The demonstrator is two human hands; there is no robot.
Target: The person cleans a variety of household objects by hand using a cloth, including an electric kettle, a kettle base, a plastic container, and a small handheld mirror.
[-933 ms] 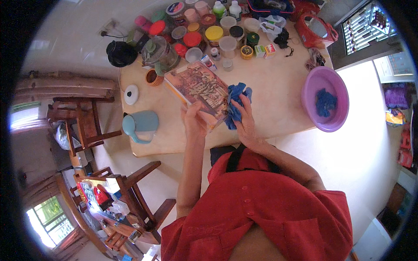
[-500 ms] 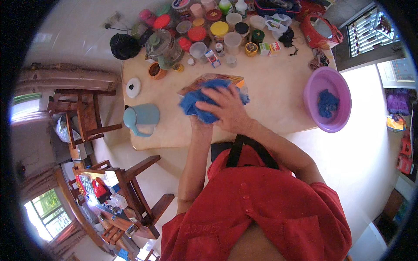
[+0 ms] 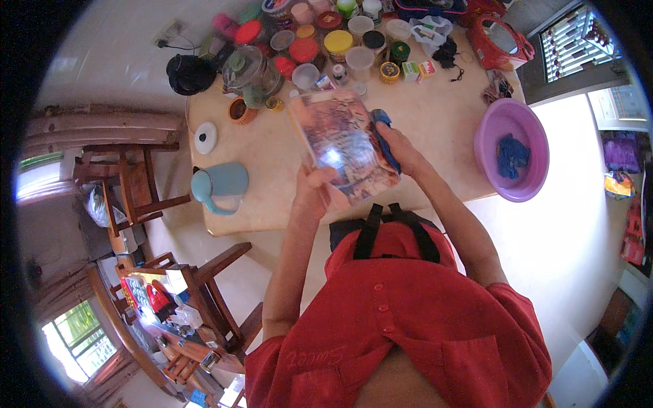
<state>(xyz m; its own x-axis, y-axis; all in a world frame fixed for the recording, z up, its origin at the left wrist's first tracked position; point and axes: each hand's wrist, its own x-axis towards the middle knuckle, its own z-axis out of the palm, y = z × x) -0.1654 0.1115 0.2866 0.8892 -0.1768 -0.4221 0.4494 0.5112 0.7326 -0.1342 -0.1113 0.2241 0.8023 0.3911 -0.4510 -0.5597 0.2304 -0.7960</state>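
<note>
Over the near middle of the table, a flat, glossy, rectangular thing with a brownish-orange printed picture (image 3: 340,139) is held up tilted; I cannot tell whether it is a book or a box. My left hand (image 3: 315,189) grips its lower left corner, thumb on the front face. My right hand (image 3: 403,151) is closed on a blue cloth (image 3: 385,139) at the right edge, partly behind that edge. A light glare lies on the printed face.
A purple basin (image 3: 484,166) holding another blue cloth (image 3: 511,156) stands at the table's right edge. On the left are a light-blue pitcher (image 3: 228,185) and a white lid (image 3: 205,138). Several jars and tubs, one a yellow-lidded jar (image 3: 338,42), crowd the far side.
The blue cloth has gone from the front of the printed thing to its right edge, with my right hand. The thing has been tipped up, showing its picture face.
</note>
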